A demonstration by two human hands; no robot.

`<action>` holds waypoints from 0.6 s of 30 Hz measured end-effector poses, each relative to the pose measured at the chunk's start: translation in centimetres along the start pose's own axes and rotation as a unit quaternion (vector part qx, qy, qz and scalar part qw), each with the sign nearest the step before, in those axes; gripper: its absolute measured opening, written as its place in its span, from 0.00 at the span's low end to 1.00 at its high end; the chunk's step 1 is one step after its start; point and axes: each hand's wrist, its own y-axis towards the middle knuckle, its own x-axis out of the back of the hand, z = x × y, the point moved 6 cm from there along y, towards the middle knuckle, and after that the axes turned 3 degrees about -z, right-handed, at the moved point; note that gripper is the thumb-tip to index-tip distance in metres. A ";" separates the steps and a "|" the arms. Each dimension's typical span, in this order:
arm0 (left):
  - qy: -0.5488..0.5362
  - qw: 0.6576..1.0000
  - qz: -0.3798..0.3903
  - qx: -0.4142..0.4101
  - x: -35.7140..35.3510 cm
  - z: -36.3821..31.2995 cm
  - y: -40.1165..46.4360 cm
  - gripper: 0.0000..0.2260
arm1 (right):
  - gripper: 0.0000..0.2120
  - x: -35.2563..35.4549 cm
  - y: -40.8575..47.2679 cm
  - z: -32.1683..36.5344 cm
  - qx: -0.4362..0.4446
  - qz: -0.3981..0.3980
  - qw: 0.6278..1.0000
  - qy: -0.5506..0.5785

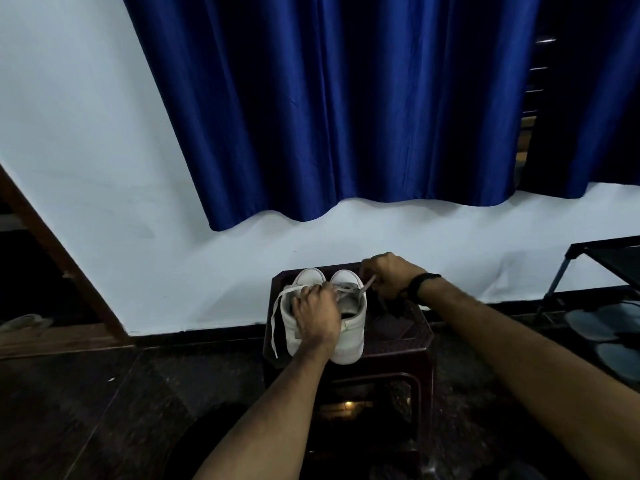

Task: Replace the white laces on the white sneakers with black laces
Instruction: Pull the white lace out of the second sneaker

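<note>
Two white sneakers stand side by side on a dark plastic stool (420, 336), toes pointing away from me. My left hand (317, 315) lies over the left sneaker (290, 327) and grips it near the tongue. A loose white lace (275, 318) hangs from that shoe over the stool's left edge. My right hand (389, 275) sits just right of the right sneaker (353, 336) and pinches the end of its white lace (367, 285), pulled taut. Dark black laces (389, 313) lie on the stool to the right of the shoes.
A white wall and a blue curtain (329, 109) rise behind the stool. A dark rack (588, 258) with grey footwear (595, 323) stands at the right. A wooden door frame (52, 251) runs along the left. The floor around is dark.
</note>
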 end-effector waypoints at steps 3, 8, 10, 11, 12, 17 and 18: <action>0.009 1.000 0.005 0.007 0.1 -0.1 -0.1 0.09 | 0.09 1.1 -0.8 0.6 -0.007 -0.081 0.995 -0.059; 0.018 1.000 0.005 0.007 0.1 -0.1 0.0 0.10 | 0.17 4.6 -1.7 -3.1 -0.217 -0.332 0.794 0.460; 0.020 1.000 0.007 0.008 0.0 0.0 0.0 0.10 | 0.17 4.4 -1.6 -3.5 -0.225 -0.259 0.821 0.457; 0.018 1.000 0.007 0.006 0.0 0.0 0.0 0.10 | 0.15 3.9 -1.5 -3.5 -0.213 -0.203 0.858 0.420; 0.020 1.000 0.005 0.000 0.0 -0.1 0.0 0.09 | 0.13 3.1 -1.5 -3.6 -0.205 -0.140 0.898 0.364; 0.026 0.996 0.004 -0.085 -0.7 -0.4 0.7 0.09 | 0.22 -0.7 -4.5 -6.3 -0.291 0.018 0.955 0.044; 0.020 0.994 0.007 -0.104 -0.8 -0.4 0.9 0.09 | 0.27 -1.1 -5.3 -6.7 -0.337 0.008 0.941 0.026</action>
